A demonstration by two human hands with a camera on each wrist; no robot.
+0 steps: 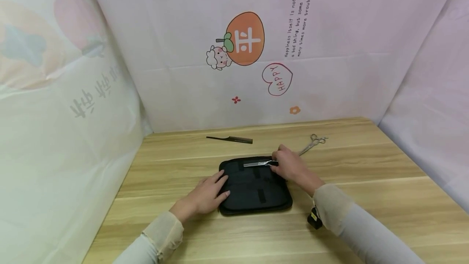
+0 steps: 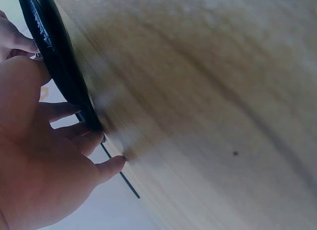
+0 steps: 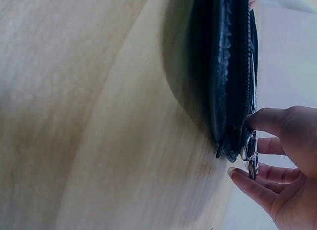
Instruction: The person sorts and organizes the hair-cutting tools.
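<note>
A black zip case lies open on the table, its inside with dark straps facing up. My right hand is at its upper right, pinching a pair of silver hair scissors by the handles. Their blades point left across the upper part of the case. Finger loops show at the case's zipped edge in the right wrist view, between thumb and fingers. My left hand rests on the case's left edge with fingers spread and extended; the left wrist view shows its fingertips along that edge.
A dark rat-tail comb lies behind the case. Another pair of silver scissors lies beyond my right hand, its blades partly hidden. A small black block with a yellow label hangs at my right wrist. White printed cloth surrounds the wooden table.
</note>
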